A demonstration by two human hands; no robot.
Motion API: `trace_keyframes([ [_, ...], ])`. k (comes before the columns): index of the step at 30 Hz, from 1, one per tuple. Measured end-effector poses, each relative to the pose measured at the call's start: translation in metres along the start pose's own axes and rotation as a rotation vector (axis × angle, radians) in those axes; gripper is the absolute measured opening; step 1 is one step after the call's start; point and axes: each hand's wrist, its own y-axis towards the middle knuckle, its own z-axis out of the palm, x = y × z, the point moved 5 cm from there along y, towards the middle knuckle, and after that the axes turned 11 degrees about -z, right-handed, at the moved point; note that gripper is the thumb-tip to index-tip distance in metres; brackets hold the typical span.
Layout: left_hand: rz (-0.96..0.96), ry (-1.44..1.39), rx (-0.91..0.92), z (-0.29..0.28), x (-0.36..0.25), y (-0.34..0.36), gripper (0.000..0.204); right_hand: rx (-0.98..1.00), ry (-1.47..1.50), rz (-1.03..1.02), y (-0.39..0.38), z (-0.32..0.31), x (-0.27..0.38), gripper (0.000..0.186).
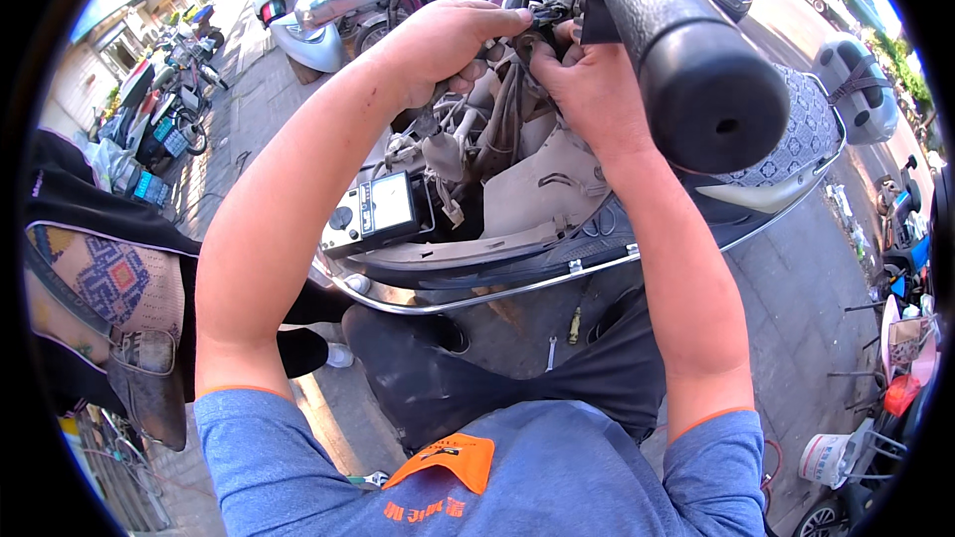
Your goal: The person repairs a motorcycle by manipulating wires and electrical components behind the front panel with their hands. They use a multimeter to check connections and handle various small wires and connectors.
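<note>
Wiring bundle (509, 124): dull brown-grey, dusty, several strands loosely bunched, running down into the opened front of a scooter (622, 229); pale connector (453, 214) dangling at lower end. Location: left of the black handlebar grip (711, 70). Top end partly covered by hands, hard to read.

Left hand (450, 42): left of the grip, beyond the wires; thumb stretched toward upper strands, other fingers curled under. Half closed, neither flat nor clenched. Right hand (597, 85): just left of the grip, thumb and fingers bent in at the wires, nearly closed. Cannot tell exact part pinched, or how firmly, for either hand.

Around: analog-style meter (370, 211), pale face, dark dial, lower left of the grip, propped on scooter's edge. Beige panel (542, 189), below and left of the grip. Chrome rail (477, 298), curving below the grip. Screwdriver (574, 325), yellowish handle, and wrench (552, 353) on pavement (786, 308), well below and left of the grip.
</note>
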Motion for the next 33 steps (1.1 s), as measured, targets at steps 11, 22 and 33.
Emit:
trace_keyframes([
  [11,-0.095,-0.088,-0.015,0.010,-0.002,-0.017,0.014,-0.013,-0.126,-0.021,-0.010,-0.010,0.029,0.036],
  [22,0.155,0.130,-0.172,0.005,0.032,-0.011,0.020,-0.050,0.007,0.164,-0.014,-0.010,0.036,0.035],
  [33,0.177,-0.211,-0.361,0.038,0.051,-0.027,0.025,-0.069,-0.311,-0.330,-0.004,-0.003,0.053,0.031],
])
